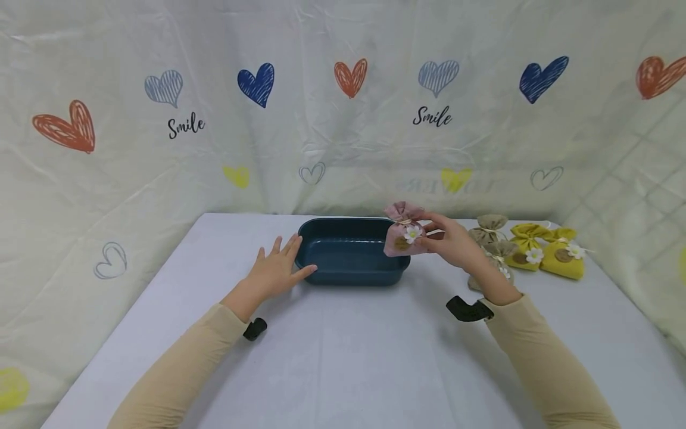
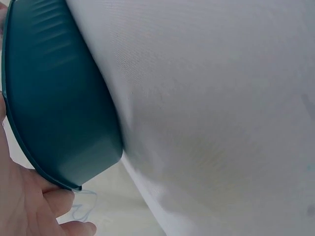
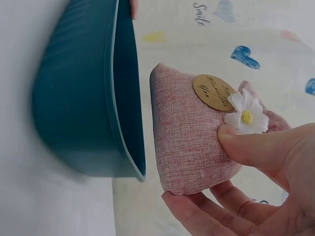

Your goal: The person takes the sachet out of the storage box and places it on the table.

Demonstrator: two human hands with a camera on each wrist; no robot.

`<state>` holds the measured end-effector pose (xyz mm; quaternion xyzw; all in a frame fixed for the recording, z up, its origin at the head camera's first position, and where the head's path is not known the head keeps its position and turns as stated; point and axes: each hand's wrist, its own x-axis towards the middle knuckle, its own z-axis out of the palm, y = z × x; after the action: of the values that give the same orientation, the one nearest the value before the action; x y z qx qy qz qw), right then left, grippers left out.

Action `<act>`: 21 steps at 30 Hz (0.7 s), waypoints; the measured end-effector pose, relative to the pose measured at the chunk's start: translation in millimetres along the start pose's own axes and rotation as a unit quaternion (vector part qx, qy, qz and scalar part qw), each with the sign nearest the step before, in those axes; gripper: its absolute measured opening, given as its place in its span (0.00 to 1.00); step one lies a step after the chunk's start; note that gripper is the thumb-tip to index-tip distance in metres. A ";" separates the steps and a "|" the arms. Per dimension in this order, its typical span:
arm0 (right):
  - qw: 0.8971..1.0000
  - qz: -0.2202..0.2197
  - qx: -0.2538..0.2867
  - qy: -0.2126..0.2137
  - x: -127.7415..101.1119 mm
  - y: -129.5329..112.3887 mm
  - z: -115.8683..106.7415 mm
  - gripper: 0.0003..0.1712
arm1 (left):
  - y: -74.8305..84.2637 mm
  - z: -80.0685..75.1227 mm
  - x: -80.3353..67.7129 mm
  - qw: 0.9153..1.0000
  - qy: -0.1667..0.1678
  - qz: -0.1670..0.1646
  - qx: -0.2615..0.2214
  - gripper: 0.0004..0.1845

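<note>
Fingers (image 3: pixel 256 147) of our right hand (image 1: pixel 455 241) pinch the pink sachet (image 1: pixel 404 237) just over the empty blue tray's (image 1: pixel 348 275) rim, our left hand (image 1: pixel 276 271) lies flat against its far side, and four sachets (image 1: pixel 527 250) wait behind.

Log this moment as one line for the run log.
right hand: holds pink sachet above tray rim | left hand: rests open against tray | other sachets: on table

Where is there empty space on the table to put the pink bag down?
The blue tray looks empty inside. The table is bare in front of the tray, between the two sleeves, and on the far left beyond the left hand. It is crowded at the right, where beige sachets and yellow sachets sit behind the right hand holding the pink sachet.
</note>
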<state>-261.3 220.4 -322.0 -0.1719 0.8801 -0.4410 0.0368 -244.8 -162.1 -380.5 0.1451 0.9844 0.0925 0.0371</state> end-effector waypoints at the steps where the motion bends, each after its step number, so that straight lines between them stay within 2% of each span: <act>1: 1.000 0.000 0.000 0.000 -1.7 1.7 -1.6 0.34 | -0.3 0.4 -0.2 1.000 0.001 0.000 -0.001 0.50; 16: 1.000 -0.002 -0.017 0.026 -25.5 13.3 -28.0 0.34 | -2.9 1.5 0.7 1.000 -0.002 0.000 -0.002 0.50; 21: 0.999 0.013 -0.024 0.028 -30.5 22.1 -38.3 0.36 | -5.4 2.6 2.0 1.000 -0.003 0.005 0.001 0.51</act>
<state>-246.9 272.1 -318.7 -0.1488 0.8934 -0.4238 0.0137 -247.9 -166.2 -384.1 0.1499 0.9837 0.0912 0.0396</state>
